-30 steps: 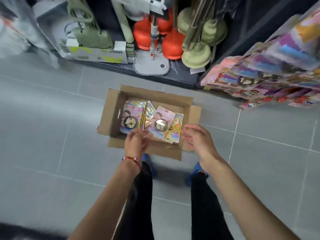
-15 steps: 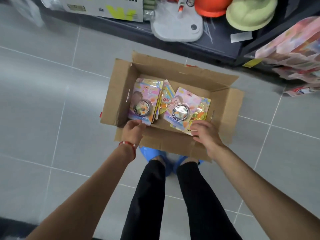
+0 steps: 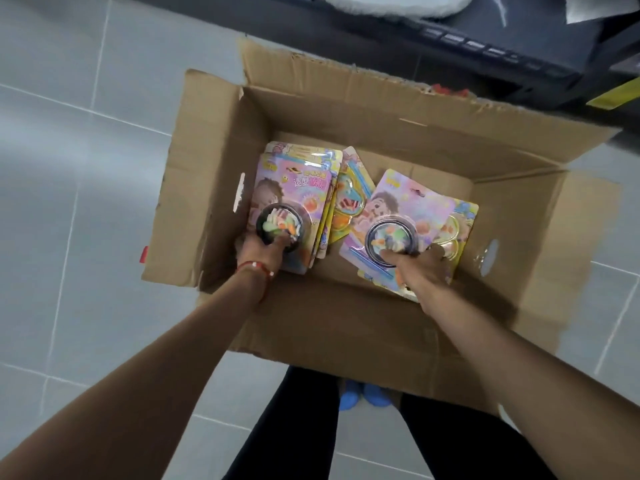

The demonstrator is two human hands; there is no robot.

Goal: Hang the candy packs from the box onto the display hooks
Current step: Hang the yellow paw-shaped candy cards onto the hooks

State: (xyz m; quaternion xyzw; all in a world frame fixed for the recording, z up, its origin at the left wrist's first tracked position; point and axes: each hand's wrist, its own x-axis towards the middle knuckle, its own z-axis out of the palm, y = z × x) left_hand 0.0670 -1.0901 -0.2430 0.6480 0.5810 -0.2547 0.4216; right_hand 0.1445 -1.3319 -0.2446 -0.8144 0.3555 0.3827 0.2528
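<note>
Candy packs: two loose piles lie flat on the bottom of the cardboard box [image 3: 346, 109]; the left pile of candy packs [image 3: 298, 188] sits against the left wall, and the right pile of candy packs [image 3: 415, 209] lies near the middle, tilted. One more pack [image 3: 348, 199] lies between them, partly covered by both.
Box: open, flaps folded out, standing on the grey tiled floor [image 3: 69, 168] just in front of the person's feet.
Left hand [image 3: 258, 249]: down at the near end of the left pile, fingers curled around the round clear tub on the top pack; it looks like a grip on that pack or on several, though how many cannot be told.
Right hand [image 3: 420, 268]: on the near end of the right pile, thumb by the round tub, fingers closing on the pack edge; grip appears taken.
Display hooks: none in view; only a dark shelf base [image 3: 502, 53] shows beyond the far edge of the box.
Step in hand: picking up packs from the box, one lot per hand.
Next move: judged to need lifting both lots clear of the box walls, then finding each pack's hang hole at the far end before threading it on a hook.
</note>
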